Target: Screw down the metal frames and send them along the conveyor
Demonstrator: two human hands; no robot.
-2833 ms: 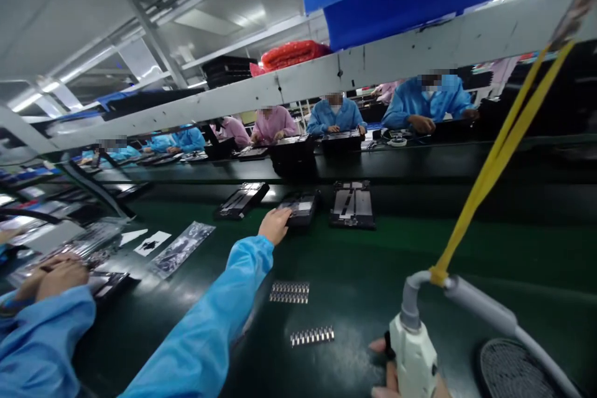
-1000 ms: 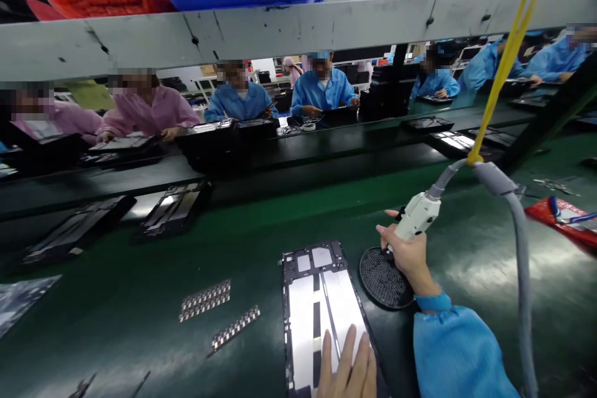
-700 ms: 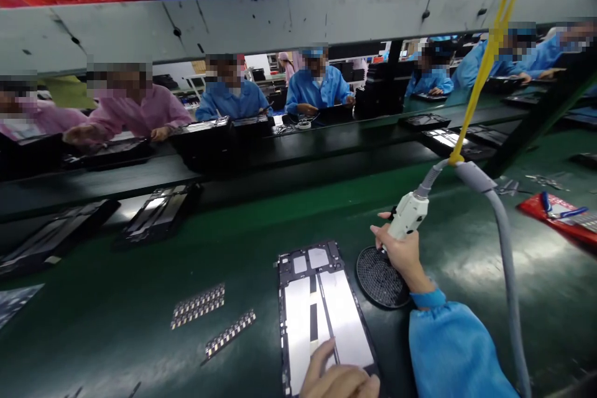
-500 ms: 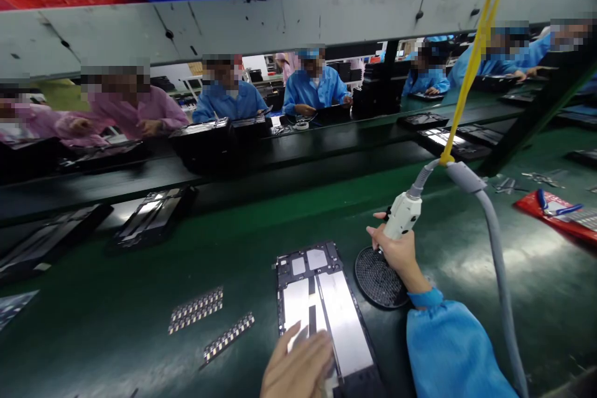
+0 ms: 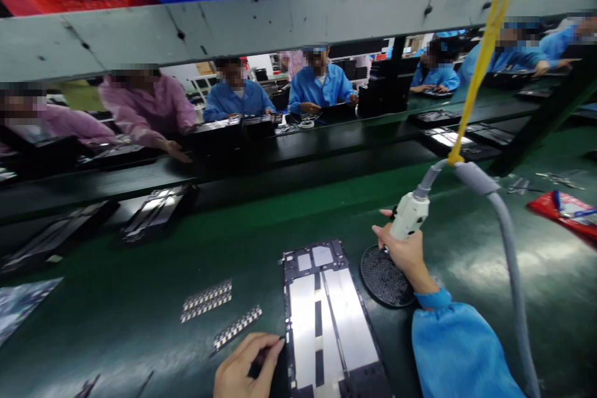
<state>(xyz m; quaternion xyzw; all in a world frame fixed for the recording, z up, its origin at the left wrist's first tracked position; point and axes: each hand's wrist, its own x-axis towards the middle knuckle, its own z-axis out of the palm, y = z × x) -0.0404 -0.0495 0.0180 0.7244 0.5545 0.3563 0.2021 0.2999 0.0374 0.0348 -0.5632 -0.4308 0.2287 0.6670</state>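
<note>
My right hand (image 5: 407,253) is wrapped round a white electric screwdriver (image 5: 410,216), tip down over a round black screw tray (image 5: 385,278). The tool's tip is hidden by my fingers. Left of that tray lies an opened tablet-like device (image 5: 352,323), with silvery panels in a black frame. My left hand (image 5: 247,365) is beside its left edge, thumb and forefinger brought together. Whatever they pinch, if anything, is too small to make out. Two strips of small parts, one farther back (image 5: 206,300) and one nearer (image 5: 237,326), lie left of the device.
A grey cable (image 5: 508,261) and yellow cord (image 5: 478,81) hang at the screwdriver. More devices (image 5: 156,211) lie along the far left of the green bench. At right is a red packet (image 5: 566,214) with blue-handled pliers on it. Several co-workers sit opposite, below a grey beam (image 5: 289,28).
My left hand has moved from over the device's panels to its left edge, and its fingers have closed into a pinch. My right hand stays with the screwdriver over the tray.
</note>
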